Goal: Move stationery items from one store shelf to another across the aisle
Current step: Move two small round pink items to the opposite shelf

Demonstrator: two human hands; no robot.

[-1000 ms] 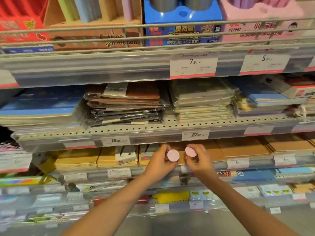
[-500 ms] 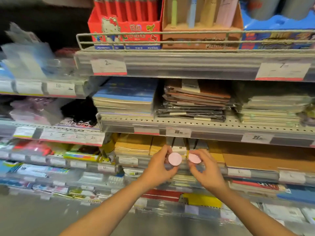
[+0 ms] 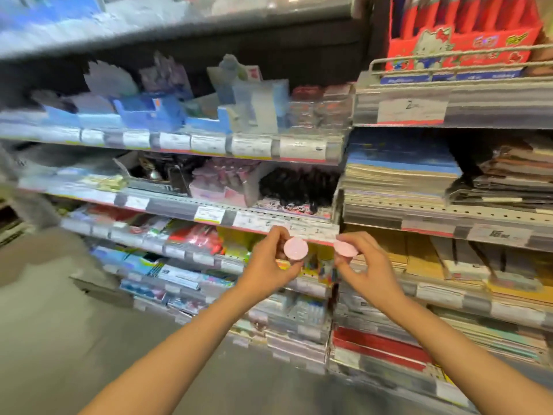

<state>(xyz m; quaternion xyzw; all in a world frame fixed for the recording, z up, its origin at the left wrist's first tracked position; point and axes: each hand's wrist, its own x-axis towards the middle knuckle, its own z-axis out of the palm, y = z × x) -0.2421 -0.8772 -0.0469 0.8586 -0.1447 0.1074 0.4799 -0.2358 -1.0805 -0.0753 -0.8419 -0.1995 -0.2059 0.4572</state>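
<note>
My left hand (image 3: 270, 263) grips a small round pink item (image 3: 295, 248), its flat pink end turned toward me. My right hand (image 3: 366, 265) holds a second pink round item (image 3: 345, 248) between thumb and fingers. Both hands are held out in front of me at mid height, a short gap between the two items. Behind them runs a shelf edge with price tags (image 3: 299, 229). The frame is blurred by motion.
Store shelving fills the view: stacked notebooks (image 3: 401, 178) and a red character-print box (image 3: 460, 40) on the right unit, blue display boxes (image 3: 149, 113) and mixed packets on the left unit. Grey floor (image 3: 59, 324) lies at the lower left.
The view has swung left: the notebook shelves slid to the right and another shelf unit plus floor came in at the left. Both hands keep the pink items, now slightly farther apart.
</note>
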